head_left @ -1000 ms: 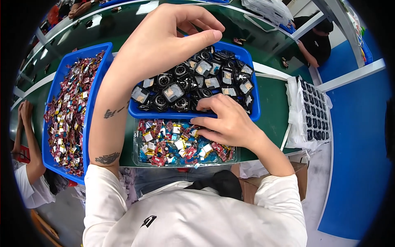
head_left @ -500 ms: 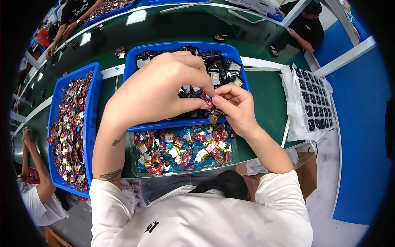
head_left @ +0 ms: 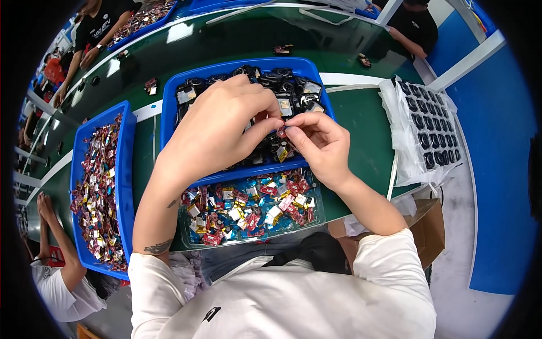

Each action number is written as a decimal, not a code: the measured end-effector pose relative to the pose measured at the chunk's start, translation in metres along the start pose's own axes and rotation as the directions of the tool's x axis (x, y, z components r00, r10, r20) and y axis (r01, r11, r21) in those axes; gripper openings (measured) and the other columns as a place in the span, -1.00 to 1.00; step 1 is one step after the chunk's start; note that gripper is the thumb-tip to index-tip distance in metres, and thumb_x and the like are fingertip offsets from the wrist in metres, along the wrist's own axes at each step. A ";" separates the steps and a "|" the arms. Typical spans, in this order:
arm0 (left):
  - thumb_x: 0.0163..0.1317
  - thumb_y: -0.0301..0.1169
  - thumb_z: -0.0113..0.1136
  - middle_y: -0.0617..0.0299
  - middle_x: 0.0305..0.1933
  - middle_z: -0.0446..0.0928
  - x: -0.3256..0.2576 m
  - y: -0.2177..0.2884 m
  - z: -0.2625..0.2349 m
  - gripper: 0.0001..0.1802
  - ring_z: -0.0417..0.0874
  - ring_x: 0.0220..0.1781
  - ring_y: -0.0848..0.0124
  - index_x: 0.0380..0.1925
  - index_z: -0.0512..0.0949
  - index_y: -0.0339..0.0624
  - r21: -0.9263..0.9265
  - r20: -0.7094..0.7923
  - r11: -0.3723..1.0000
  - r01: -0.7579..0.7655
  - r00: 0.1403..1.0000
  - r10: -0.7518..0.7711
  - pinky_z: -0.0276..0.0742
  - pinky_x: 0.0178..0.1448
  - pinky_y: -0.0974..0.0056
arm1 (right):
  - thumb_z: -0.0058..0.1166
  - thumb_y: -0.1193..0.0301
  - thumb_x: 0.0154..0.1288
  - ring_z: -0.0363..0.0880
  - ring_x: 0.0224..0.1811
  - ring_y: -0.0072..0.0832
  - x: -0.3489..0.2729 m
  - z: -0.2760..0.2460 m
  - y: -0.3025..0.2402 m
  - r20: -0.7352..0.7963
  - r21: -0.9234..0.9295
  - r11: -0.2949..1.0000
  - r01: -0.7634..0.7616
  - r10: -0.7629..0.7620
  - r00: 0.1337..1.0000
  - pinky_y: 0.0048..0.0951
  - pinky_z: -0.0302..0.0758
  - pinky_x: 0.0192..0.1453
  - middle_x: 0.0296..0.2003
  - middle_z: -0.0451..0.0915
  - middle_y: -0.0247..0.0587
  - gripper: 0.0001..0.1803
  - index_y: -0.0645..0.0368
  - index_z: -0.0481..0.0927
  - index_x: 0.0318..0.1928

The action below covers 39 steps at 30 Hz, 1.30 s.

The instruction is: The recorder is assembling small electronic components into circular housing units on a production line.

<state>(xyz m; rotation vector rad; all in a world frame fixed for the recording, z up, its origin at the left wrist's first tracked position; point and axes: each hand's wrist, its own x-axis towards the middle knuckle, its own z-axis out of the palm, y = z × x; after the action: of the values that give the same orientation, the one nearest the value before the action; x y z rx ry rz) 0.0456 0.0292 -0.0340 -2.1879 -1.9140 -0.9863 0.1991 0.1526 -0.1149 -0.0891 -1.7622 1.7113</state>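
Here, both hands pinch one small red part (head_left: 280,131) between them above the middle blue bin (head_left: 169,107): left hand (head_left: 217,127) on its left, right hand (head_left: 322,141) on its right.

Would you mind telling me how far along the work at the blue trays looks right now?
Done: rows of black round parts fill the white tray on the right. In hand: the left hand and right hand pinch one small red piece between fingertips. Left: the blue plastic bin of black parts remains well filled, as does the clear tray of colourful pieces.
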 end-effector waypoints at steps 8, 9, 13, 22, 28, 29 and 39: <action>-0.03 -0.50 0.36 0.18 -0.46 0.53 0.002 0.001 -0.004 -0.83 0.50 -0.35 0.23 -0.43 0.56 -0.23 -0.116 0.014 0.993 0.013 1.000 -0.011 0.42 -0.23 0.24 | 0.14 0.59 0.28 0.56 -0.24 -0.63 0.000 -0.001 -0.001 -0.016 -0.039 0.998 0.046 -0.047 0.999 -0.61 0.51 -0.14 -0.23 0.61 -0.26 -0.85 0.33 0.57 -0.14; -0.03 -0.50 0.37 0.19 -0.45 0.54 0.002 0.001 -0.003 -0.84 0.51 -0.34 0.24 -0.44 0.56 -0.24 -0.075 0.006 0.997 -0.014 1.000 0.014 0.42 -0.23 0.24 | 0.14 0.59 0.28 0.56 -0.24 -0.64 0.000 -0.001 0.000 -0.020 -0.047 0.997 0.056 -0.057 0.998 -0.61 0.51 -0.15 -0.23 0.61 -0.26 -0.86 0.33 0.58 -0.15; -0.02 -0.50 0.37 0.19 -0.45 0.56 0.003 0.000 -0.003 -0.86 0.51 -0.35 0.26 -0.48 0.57 -0.25 -0.075 -0.024 0.997 -0.022 1.000 0.021 0.42 -0.25 0.25 | 0.17 0.62 0.22 0.58 -0.29 -0.61 0.000 0.003 0.002 -0.056 -0.085 0.990 0.108 -0.113 0.992 -0.59 0.50 -0.19 -0.29 0.63 -0.25 -0.89 0.30 0.61 -0.21; 0.12 -0.42 0.31 0.21 -0.51 0.55 0.003 -0.003 -0.006 -0.84 0.48 -0.45 0.46 -0.42 0.58 -0.31 -0.226 0.196 0.814 0.535 0.844 -0.500 0.41 -0.28 0.36 | 0.19 0.65 0.13 0.59 -0.35 -0.53 0.005 -0.003 0.002 0.068 -0.378 0.826 0.418 -0.426 0.902 -0.54 0.50 -0.26 -0.37 0.64 -0.23 -0.88 0.25 0.62 -0.30; -0.14 -0.52 0.42 0.19 -0.21 0.57 0.002 0.000 -0.013 -0.77 0.54 -0.15 0.32 -0.41 0.61 -0.22 -0.061 -0.040 0.998 -0.005 0.999 0.003 0.47 -0.11 0.31 | 0.12 0.58 0.29 0.58 -0.23 -0.65 0.000 -0.002 -0.003 -0.014 -0.021 0.997 0.080 -0.081 0.997 -0.59 0.52 -0.12 -0.26 0.61 -0.29 -0.90 0.30 0.56 -0.19; -0.23 -0.56 0.42 0.20 -0.08 0.53 0.001 0.004 -0.013 -0.72 0.50 -0.02 0.25 -0.41 0.61 -0.16 -0.098 0.019 0.995 0.017 1.000 -0.015 0.47 -0.05 0.26 | 0.11 0.56 0.31 0.58 -0.21 -0.62 0.001 -0.005 -0.004 0.029 -0.013 0.998 0.056 -0.056 0.998 -0.59 0.51 -0.07 -0.25 0.60 -0.30 -0.88 0.30 0.54 -0.16; -0.13 -0.60 0.36 0.22 -0.24 0.58 -0.001 -0.009 -0.013 -0.85 0.52 -0.13 0.24 -0.52 0.58 -0.24 0.035 -0.010 0.999 0.030 1.000 -0.030 0.46 -0.07 0.21 | 0.28 0.49 0.11 0.38 0.21 -0.29 0.010 -0.008 -0.002 0.185 -0.157 0.957 0.243 -0.213 0.959 -0.27 0.41 0.19 0.21 0.41 0.01 -0.89 0.15 0.69 -0.30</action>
<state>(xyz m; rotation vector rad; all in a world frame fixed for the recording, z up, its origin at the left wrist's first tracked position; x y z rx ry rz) 0.0323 0.0244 -0.0269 -2.1381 -1.9502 -0.9588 0.1961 0.1639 -0.1101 0.1792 -1.9614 1.4280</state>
